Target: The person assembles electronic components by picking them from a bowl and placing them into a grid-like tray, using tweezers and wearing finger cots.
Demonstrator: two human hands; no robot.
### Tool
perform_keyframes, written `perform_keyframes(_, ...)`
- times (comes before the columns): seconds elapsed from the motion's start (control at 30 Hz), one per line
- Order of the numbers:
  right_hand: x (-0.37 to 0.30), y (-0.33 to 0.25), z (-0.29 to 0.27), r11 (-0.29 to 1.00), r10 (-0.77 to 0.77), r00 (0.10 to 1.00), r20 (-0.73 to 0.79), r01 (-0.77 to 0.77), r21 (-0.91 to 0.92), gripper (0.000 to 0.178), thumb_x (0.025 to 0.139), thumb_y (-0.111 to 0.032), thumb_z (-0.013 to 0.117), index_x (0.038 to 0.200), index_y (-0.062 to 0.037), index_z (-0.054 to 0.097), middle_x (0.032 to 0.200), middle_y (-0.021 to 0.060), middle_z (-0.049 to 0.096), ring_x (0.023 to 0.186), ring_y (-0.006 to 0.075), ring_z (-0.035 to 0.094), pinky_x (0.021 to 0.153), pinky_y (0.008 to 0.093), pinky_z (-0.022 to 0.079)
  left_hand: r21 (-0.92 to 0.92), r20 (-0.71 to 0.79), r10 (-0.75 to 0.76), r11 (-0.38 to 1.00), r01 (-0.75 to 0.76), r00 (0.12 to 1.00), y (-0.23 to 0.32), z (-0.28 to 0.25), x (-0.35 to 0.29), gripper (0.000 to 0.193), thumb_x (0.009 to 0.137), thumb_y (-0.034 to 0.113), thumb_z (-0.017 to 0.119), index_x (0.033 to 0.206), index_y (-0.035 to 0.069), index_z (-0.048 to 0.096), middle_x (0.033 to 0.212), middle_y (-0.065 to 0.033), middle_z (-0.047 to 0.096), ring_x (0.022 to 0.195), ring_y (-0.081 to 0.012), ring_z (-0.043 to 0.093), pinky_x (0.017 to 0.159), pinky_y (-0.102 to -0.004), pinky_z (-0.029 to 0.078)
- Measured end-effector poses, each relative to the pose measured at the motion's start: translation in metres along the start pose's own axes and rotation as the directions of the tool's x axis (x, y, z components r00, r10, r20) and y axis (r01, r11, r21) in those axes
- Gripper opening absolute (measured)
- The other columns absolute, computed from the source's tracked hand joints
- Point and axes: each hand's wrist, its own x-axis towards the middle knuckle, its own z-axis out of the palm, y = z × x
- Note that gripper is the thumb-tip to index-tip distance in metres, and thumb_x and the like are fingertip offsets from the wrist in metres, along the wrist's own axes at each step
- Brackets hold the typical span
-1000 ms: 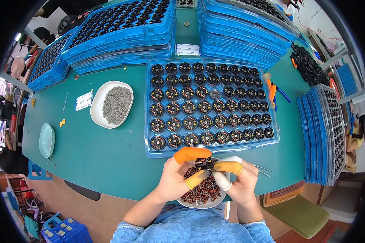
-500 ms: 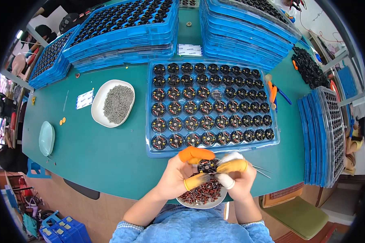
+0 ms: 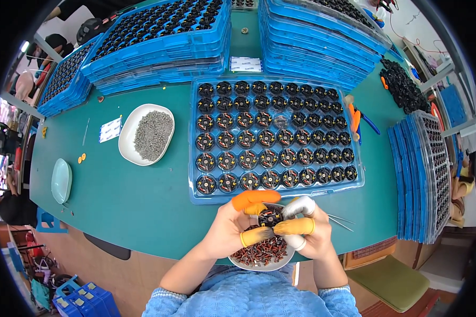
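Pinching w/ left hand (image 3: 231,232) a small black round part (image 3: 270,217), right hand (image 3: 307,232) pinching same part opposite, both over white dish (image 3: 263,259) of brown bits at counter (image 3: 142,195) near edge.

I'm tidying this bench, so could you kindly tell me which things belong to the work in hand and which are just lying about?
In use:
- small round black part, held by left hand and right hand
- white dish of reddish-brown bits beneath the hands
- open blue tray of matching parts

Lying about:
- oval dish of grey pieces
- stacked blue trays
- orange-handled pliers
- pale green lid
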Motion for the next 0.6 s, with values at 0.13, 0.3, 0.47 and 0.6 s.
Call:
perform_keyframes(0.13,0.000,0.001,-0.002,0.973,0.130,0.990,-0.052,-0.117,0.201,0.022,0.067,-0.004,0.064,0.088,-0.0032,0.059,0.085,0.0077,0.055,0.069,0.0169,0.054,0.063,0.0276,0.043,0.034,-0.052,0.015,0.999,-0.013,0.999,-0.001,0.000,-0.001,0.041,0.069,-0.007,0.061,0.108,0.000,0.048,0.106,-0.0083,0.052,0.098,-0.0162,0.051,0.087,-0.0330,0.041)
perform_keyframes(0.3,-0.001,-0.003,0.005,0.955,0.266,0.952,-0.153,-0.238,0.177,0.037,0.068,-0.005,0.063,0.100,-0.0038,0.045,0.091,0.0090,0.051,0.077,0.0153,0.051,0.069,0.0277,0.042,0.222,-0.046,-0.002,0.975,0.012,0.999,0.003,0.004,0.001,0.044,0.064,-0.007,0.065,0.104,-0.001,0.049,0.104,-0.0096,0.052,0.097,-0.0189,0.051,0.086,-0.0331,0.041)
perform_keyframes(0.47,-0.006,-0.006,0.008,0.956,0.285,0.947,-0.149,-0.270,0.114,0.039,0.065,-0.003,0.066,0.097,-0.0038,0.044,0.095,0.0092,0.048,0.084,0.0154,0.050,0.074,0.0278,0.040,0.271,-0.043,-0.085,0.958,0.094,0.995,0.001,0.000,-0.001,0.047,0.063,-0.007,0.065,0.107,-0.001,0.049,0.106,-0.0088,0.051,0.098,-0.0180,0.051,0.086,-0.0333,0.040)
perform_keyframes(0.6,-0.010,-0.001,0.002,0.944,0.224,0.975,-0.003,-0.218,-0.248,0.025,0.067,-0.017,0.068,0.085,-0.0090,0.054,0.080,0.0050,0.052,0.078,0.0186,0.051,0.067,0.0302,0.041,0.359,-0.069,-0.002,0.933,0.027,0.998,0.012,-0.012,0.004,0.041,0.069,-0.006,0.060,0.107,0.004,0.050,0.103,-0.0051,0.052,0.093,-0.0142,0.052,0.080,-0.0290,0.042)
